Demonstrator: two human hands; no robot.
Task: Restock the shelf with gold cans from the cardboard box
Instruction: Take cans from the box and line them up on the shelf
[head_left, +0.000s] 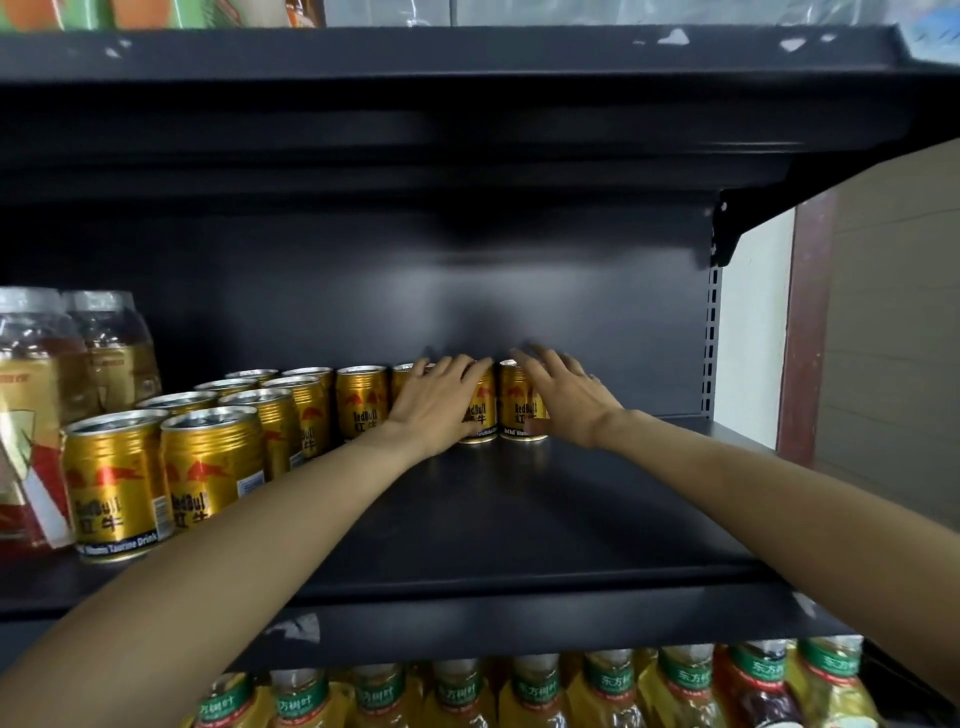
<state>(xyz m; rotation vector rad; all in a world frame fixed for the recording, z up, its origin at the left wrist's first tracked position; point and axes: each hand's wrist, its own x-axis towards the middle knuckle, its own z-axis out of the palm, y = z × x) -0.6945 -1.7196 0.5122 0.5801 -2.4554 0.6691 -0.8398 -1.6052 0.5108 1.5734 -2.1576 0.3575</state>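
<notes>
— Head view: both arms stretched deep into a dark metal shelf (519, 519), reaching toward the back panel.

— Left hand (441, 402)?

— Laid over a gold can (480, 415) at the rear, fingers fairly straight and spread across its top and front, thumb low by the base. Resting on it, not wrapped round.

— Right hand (563, 397)?

— Draped over the neighbouring gold can (519, 410), just beside the first, fingers extended over its rim and angled toward the back. Again straight, touching, not curled. Another can possibly hidden behind the palm; cannot tell.

— Position of those two cans?

— Upright, side by side, touching or nearly so, at the back of the shelf near the middle. Red logo and lettering facing forward.

— Others already placed?

— Left of the hands, a block of gold cans (208, 467) in two rows running from the front edge to the back, plus a rear can (362, 402) standing just left of the left hand, all upright with silver tops.

— Cardboard box?

— Not in view.

— Anything else around?

— Clear plastic jars (67, 374) with foil-wrapped lids at far left, beside the front cans. Below, a row of bottles (535, 691) with green neck labels. Above, an upper shelf edge (467, 52) with chipped paint. Right of the hands, bare dark shelf surface up to the slotted upright (710, 338).
</notes>
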